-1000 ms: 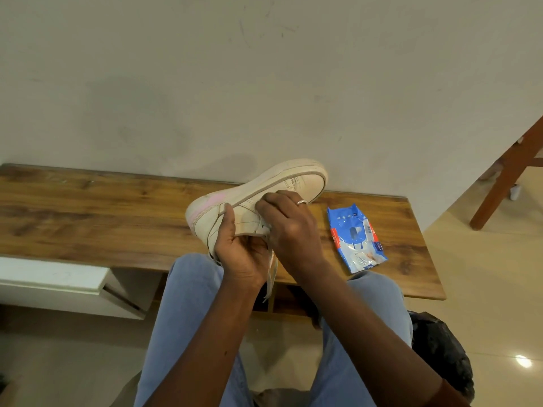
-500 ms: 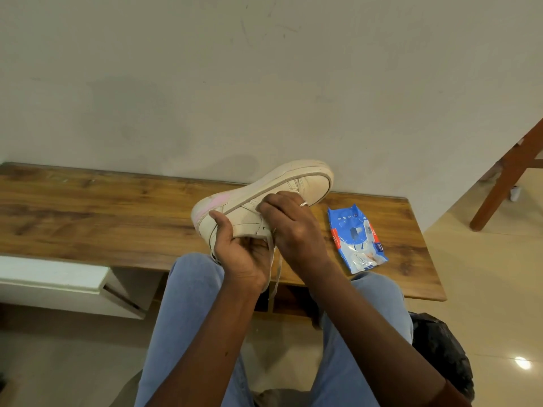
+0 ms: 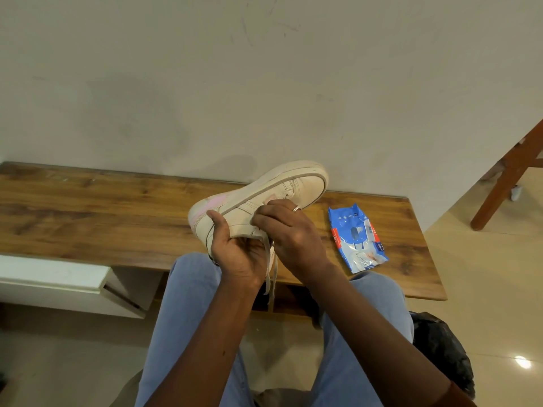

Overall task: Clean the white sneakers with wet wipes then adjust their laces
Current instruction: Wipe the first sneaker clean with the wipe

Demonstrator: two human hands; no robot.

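Note:
One white sneaker [image 3: 296, 183] with a pink heel patch is held in the air above the wooden table [image 3: 88, 212], lying on its side, sole toward the wall and toe up to the right. My left hand [image 3: 238, 254] grips it near the heel, thumb on its side. My right hand [image 3: 289, 233], a ring on one finger, curls over the lacing area and pinches the laces. Two lace ends [image 3: 269, 268] hang down between my hands. A blue pack of wet wipes [image 3: 357, 237] lies flat on the table right of the sneaker. No second sneaker is visible.
A plain wall stands right behind the table. A white drawer unit [image 3: 58, 282] sits under the table's left part. A black bag [image 3: 443, 351] lies on the floor at my right knee. A brown wooden leg [image 3: 505, 177] stands at the far right.
The sneaker has shifted slightly up and to the right in my hands. My right hand's fingers have worked at the laces, and the loose lace ends now hang lower between my hands.

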